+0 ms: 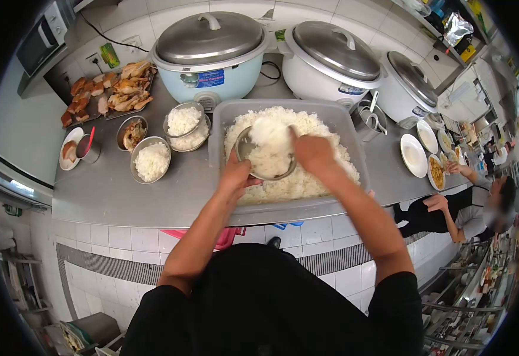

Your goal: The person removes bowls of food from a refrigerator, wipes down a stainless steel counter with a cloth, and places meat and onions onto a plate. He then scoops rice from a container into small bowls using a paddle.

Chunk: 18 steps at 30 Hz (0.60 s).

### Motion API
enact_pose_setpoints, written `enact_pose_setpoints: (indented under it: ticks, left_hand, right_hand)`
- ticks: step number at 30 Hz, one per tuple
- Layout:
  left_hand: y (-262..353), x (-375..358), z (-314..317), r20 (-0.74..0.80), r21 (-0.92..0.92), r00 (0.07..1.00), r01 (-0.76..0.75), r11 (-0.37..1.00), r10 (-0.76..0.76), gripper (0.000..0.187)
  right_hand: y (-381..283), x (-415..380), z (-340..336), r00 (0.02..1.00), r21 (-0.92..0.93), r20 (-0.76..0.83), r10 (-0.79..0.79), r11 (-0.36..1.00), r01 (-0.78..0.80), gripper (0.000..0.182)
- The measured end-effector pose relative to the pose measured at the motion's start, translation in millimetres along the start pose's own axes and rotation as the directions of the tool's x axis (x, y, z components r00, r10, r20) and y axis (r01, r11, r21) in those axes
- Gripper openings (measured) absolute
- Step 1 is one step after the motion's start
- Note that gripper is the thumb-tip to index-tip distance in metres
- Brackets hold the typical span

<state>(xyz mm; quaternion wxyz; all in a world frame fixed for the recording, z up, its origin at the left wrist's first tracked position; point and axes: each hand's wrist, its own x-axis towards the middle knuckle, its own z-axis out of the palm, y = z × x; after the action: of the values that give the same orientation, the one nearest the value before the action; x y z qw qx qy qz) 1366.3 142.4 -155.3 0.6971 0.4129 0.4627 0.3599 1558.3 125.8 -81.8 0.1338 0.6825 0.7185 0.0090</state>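
Rice fills a large grey plastic tub (214,139) on the steel counter. Over the rice, my left hand (235,176) grips the near left rim of a metal bowl (243,148) that holds white rice (271,151). My right hand (314,153) is closed at the bowl's right side and smeared by motion. A whitish blur lies beside its fingers above the bowl; what it holds I cannot make out. Left of the tub stand two stacked metal bowls of rice (184,120) and a single bowl of rice (152,162).
Behind the tub stand a light blue rice cooker (210,83) and two white ones (333,68), all lidded. A tray of cooked chicken (130,89) sits at the back left. To the right are a metal pot with utensils (368,121), oval plates (413,155) and another person (467,207).
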Motion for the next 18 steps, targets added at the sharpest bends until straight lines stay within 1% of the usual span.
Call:
enact_pose_setpoints:
  ticks: [1,2,3,5,6,7,9,10,12,13,15,17,18]
  left_hand:
    - [0.6,3.7,8.9,-0.049,-0.093,0.996,0.067,0.993,-0.072,0.067]
    - [2.7,8.1,14.4,-0.092,-0.188,0.985,0.124,0.974,-0.143,0.066]
    - [2.8,9.6,15.2,-0.088,-0.186,0.987,0.114,0.976,-0.132,0.066]
    - [-1.3,7.1,7.1,-0.218,-0.148,0.974,-0.088,0.985,0.055,0.063]
    - [-0.6,4.8,-8.1,-0.197,-0.156,0.977,-0.111,0.982,0.079,0.061]
    - [0.3,2.5,-23.6,-0.206,-0.156,0.976,-0.106,0.982,0.072,0.061]
    - [4.6,-5.5,-49.4,-0.229,-0.139,0.955,-0.225,0.964,0.19,0.06]
    - [7.5,-11.8,-57.8,-0.234,-0.135,0.955,-0.219,0.966,0.184,0.06]
    - [18.3,-28.3,-70.6,-0.335,-0.119,0.911,-0.292,0.949,0.239,0.062]
    - [19.2,-36.0,-77.7,-0.346,-0.116,0.909,-0.286,0.951,0.231,0.062]
    - [18.8,-49.1,-91.2,-0.394,-0.119,0.892,-0.287,0.951,0.22,0.06]
    - [14.8,-59.8,-102.7,-0.436,-0.119,0.875,-0.287,0.95,0.21,0.061]
    - [13.4,-65.9,-108.1,-0.442,-0.115,0.873,-0.286,0.951,0.209,0.061]
  right_hand:
    - [-14.7,3.1,27.0,0.992,-0.101,-0.074,-0.099,0.991,0.091,0.054]
    - [-28.3,-2.8,29.8,0.99,-0.109,-0.086,-0.11,0.989,0.101,0.058]
    - [-22.7,-0.8,23.9,0.99,-0.113,-0.096,-0.106,0.989,0.095,0.058]
    - [-6.0,3.3,12.4,0.993,0.006,-0.103,0.056,0.998,-0.056,0.056]
    - [7.5,3.1,2.7,0.973,0.114,-0.182,0.141,0.986,-0.121,0.048]
    - [19.9,3.1,-7.9,0.965,0.173,-0.129,0.228,0.964,-0.204,0.044]
    - [33.8,11.7,3.6,0.967,0.164,-0.069,0.246,0.959,-0.232,0.039]
    - [31.6,19.1,15.5,0.969,0.168,-0.063,0.241,0.959,-0.228,0.039]
    - [21.2,36.1,44.4,0.976,0.144,-0.063,0.208,0.97,-0.198,0.032]
    - [12.0,41.7,58.4,0.979,0.147,-0.055,0.197,0.971,-0.187,0.032]
    - [-15.1,54.5,75.7,0.995,0.179,-0.013,0.097,0.979,-0.093,0.031]
    - [-35.2,57.1,89.0,0.999,0.181,0.005,0.048,0.982,-0.049,0.029]
    - [-39.7,55.5,93.5,1.0,0.182,0.031,0.007,0.983,-0.013,0.032]
